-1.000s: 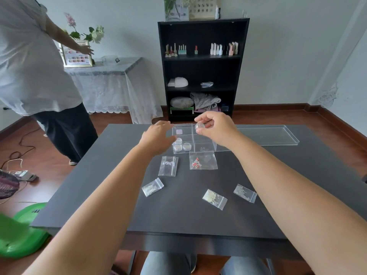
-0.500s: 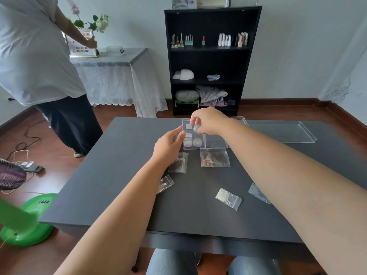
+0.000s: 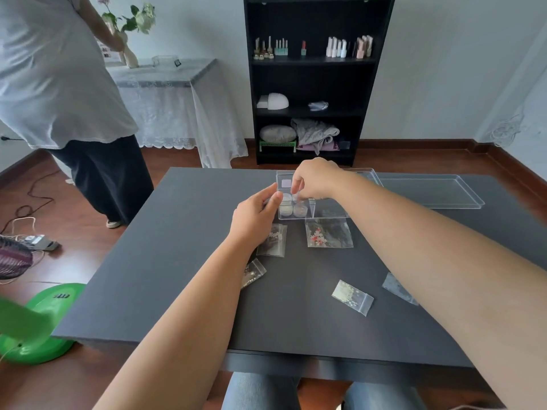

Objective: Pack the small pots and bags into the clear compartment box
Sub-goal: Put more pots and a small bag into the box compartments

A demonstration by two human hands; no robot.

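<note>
My right hand [image 3: 318,180] reaches down into the clear compartment box [image 3: 328,213] at the table's [image 3: 165,247] far side, fingertips pinched on what looks like a small pot, while my left hand [image 3: 256,214], fingers loosely extended, steadies the box's left wall.

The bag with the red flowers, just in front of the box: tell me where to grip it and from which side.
Pinch the bag with the red flowers at its near edge, coming from above on your side. It lies flat on the table, so a corner must be lifted first. The far edge sits close against the clear compartment box, leaving little room there; the right hand looks nearest.
</note>
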